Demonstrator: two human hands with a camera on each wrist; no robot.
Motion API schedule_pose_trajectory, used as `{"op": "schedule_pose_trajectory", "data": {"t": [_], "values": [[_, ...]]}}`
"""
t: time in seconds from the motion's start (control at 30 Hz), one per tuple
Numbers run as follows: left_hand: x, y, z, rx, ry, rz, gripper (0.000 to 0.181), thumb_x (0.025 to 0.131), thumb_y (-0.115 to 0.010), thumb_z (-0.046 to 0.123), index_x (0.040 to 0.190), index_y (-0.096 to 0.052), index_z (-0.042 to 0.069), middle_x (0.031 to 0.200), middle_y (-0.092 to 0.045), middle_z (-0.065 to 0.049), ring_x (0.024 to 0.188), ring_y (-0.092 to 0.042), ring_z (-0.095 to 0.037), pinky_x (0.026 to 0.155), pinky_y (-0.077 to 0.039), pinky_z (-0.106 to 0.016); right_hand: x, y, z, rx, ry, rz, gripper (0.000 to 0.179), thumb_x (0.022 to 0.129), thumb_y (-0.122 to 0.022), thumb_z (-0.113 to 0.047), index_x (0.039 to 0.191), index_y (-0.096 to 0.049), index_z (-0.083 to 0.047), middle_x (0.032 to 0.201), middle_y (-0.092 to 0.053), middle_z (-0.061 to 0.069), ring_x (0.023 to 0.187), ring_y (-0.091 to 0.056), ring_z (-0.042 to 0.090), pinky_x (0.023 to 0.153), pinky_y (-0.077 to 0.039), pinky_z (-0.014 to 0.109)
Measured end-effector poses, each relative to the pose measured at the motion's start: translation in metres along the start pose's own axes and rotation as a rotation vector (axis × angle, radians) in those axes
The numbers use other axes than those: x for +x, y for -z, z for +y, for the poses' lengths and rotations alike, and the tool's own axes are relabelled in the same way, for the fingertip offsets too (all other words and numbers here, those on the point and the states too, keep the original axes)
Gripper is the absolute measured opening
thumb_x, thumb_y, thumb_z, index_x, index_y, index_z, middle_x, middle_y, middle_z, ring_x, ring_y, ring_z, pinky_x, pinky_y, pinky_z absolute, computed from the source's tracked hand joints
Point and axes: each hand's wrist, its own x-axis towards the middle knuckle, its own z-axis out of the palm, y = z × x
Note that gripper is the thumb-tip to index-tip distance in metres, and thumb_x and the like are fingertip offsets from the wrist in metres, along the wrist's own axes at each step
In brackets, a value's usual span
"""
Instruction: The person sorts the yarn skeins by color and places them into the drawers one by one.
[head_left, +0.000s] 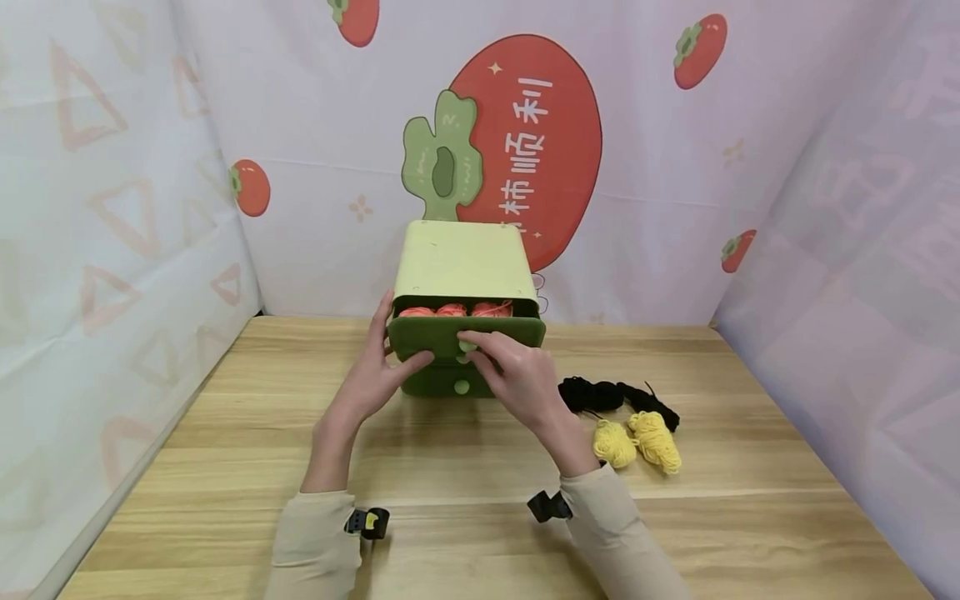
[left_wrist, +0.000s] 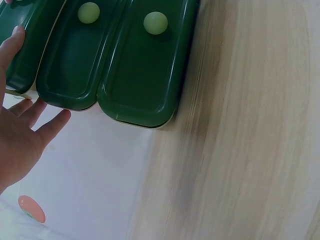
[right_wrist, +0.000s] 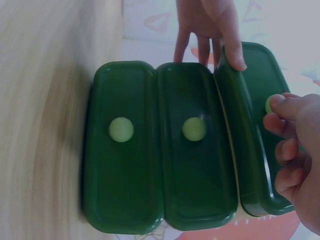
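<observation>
A cream cabinet (head_left: 465,258) with green drawers stands toward the back of the table. Its top drawer (head_left: 412,333) is pulled partly out, showing several coral-red yarn balls (head_left: 491,310) inside. The thumb and index finger of my right hand (head_left: 521,375) pinch that drawer's round light-green knob (right_wrist: 269,106). At the cabinet's left side is my left hand (head_left: 371,375), thumb on the top drawer's front and extended fingers along the side. The middle drawer (right_wrist: 195,170) and bottom drawer (right_wrist: 122,175) are closed, each with its own knob.
Right of the cabinet, black yarn bundles (head_left: 592,394) lie on the wooden table (head_left: 450,533). Nearer the front are two yellow yarn balls (head_left: 655,442), side by side. A printed cloth backdrop (head_left: 315,100) rises behind and along both sides.
</observation>
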Motion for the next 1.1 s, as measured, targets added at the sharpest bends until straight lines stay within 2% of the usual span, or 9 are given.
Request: {"op": "schedule_pose_trajectory", "data": {"t": [0.17, 0.27, 0.43, 0.57, 0.8, 0.93, 1.0, 1.1], "values": [[0.002, -0.003, -0.002, 0.033, -0.033, 0.048, 0.103, 0.088, -0.071, 0.053, 0.157, 0.005, 0.046, 0.167, -0.003, 0.002, 0.148, -0.026, -0.041, 0.112, -0.036, -0.062, -0.002, -0.008, 0.002, -0.026, -0.003, 0.07, 0.03, 0.091, -0.073, -0.018, 0.121, -0.072, -0.022, 0.089, -0.073, -0.008, 0.056, -0.056, 0.003, 0.041, -0.03, 0.017], [0.003, -0.006, -0.003, 0.053, -0.06, 0.081, 0.099, 0.089, -0.07, 0.051, 0.157, 0.002, 0.046, 0.167, -0.007, -0.001, 0.147, -0.03, -0.038, 0.111, -0.039, -0.057, -0.002, -0.012, 0.003, -0.028, -0.018, 0.121, 0.027, 0.091, -0.073, -0.018, 0.118, -0.073, -0.021, 0.082, -0.07, -0.006, 0.053, -0.053, 0.004, 0.041, -0.028, 0.016], [0.006, -0.01, -0.003, 0.096, -0.095, 0.143, 0.093, 0.091, -0.067, 0.048, 0.158, -0.003, 0.044, 0.166, -0.018, -0.007, 0.139, -0.041, -0.036, 0.107, -0.045, -0.053, -0.003, -0.014, 0.006, 0.018, -0.068, 0.2, 0.017, 0.092, -0.072, -0.014, 0.108, -0.076, -0.016, 0.083, -0.072, -0.001, 0.057, -0.057, 0.006, 0.043, -0.033, 0.018], [0.006, -0.012, 0.0, 0.122, -0.1, 0.196, 0.091, 0.091, -0.069, 0.045, 0.159, -0.009, 0.038, 0.161, -0.029, -0.009, 0.131, -0.05, -0.037, 0.102, -0.049, -0.054, -0.003, -0.012, 0.007, 0.035, -0.083, 0.182, 0.018, 0.092, -0.073, -0.016, 0.109, -0.076, -0.015, 0.092, -0.076, -0.001, 0.065, -0.064, 0.006, 0.046, -0.04, 0.02], [0.006, -0.016, 0.004, 0.184, -0.142, 0.302, 0.086, 0.092, -0.07, 0.038, 0.159, -0.016, 0.029, 0.15, -0.045, -0.011, 0.122, -0.057, -0.036, 0.095, -0.054, -0.052, -0.002, -0.015, 0.006, 0.025, -0.126, 0.117, 0.026, 0.091, -0.074, -0.019, 0.117, -0.072, -0.017, 0.071, -0.067, -0.003, 0.054, -0.053, 0.005, 0.044, -0.035, 0.019], [0.006, -0.019, 0.004, 0.256, -0.185, 0.358, 0.085, 0.092, -0.071, 0.033, 0.159, -0.019, 0.024, 0.139, -0.054, -0.015, 0.113, -0.061, -0.036, 0.09, -0.056, -0.053, -0.001, -0.017, 0.005, 0.037, -0.137, 0.084, 0.034, 0.092, -0.073, -0.019, 0.125, -0.07, -0.02, 0.069, -0.064, -0.003, 0.054, -0.051, 0.006, 0.044, -0.032, 0.021], [0.007, -0.021, 0.005, 0.289, -0.211, 0.376, 0.085, 0.092, -0.072, 0.03, 0.159, -0.019, 0.021, 0.133, -0.057, -0.016, 0.107, -0.063, -0.035, 0.085, -0.057, -0.053, -0.001, -0.018, 0.006, 0.039, -0.137, 0.085, 0.036, 0.092, -0.073, -0.019, 0.127, -0.069, -0.021, 0.072, -0.066, -0.002, 0.057, -0.053, 0.007, 0.045, -0.035, 0.021], [0.008, -0.025, 0.005, 0.305, -0.227, 0.382, 0.085, 0.092, -0.072, 0.029, 0.159, -0.02, 0.02, 0.128, -0.06, -0.017, 0.1, -0.065, -0.034, 0.082, -0.058, -0.052, -0.001, -0.02, 0.009, 0.029, -0.131, 0.134, 0.033, 0.09, -0.075, -0.018, 0.123, -0.072, -0.02, 0.08, -0.072, -0.001, 0.063, -0.06, 0.007, 0.048, -0.042, 0.022]]}}
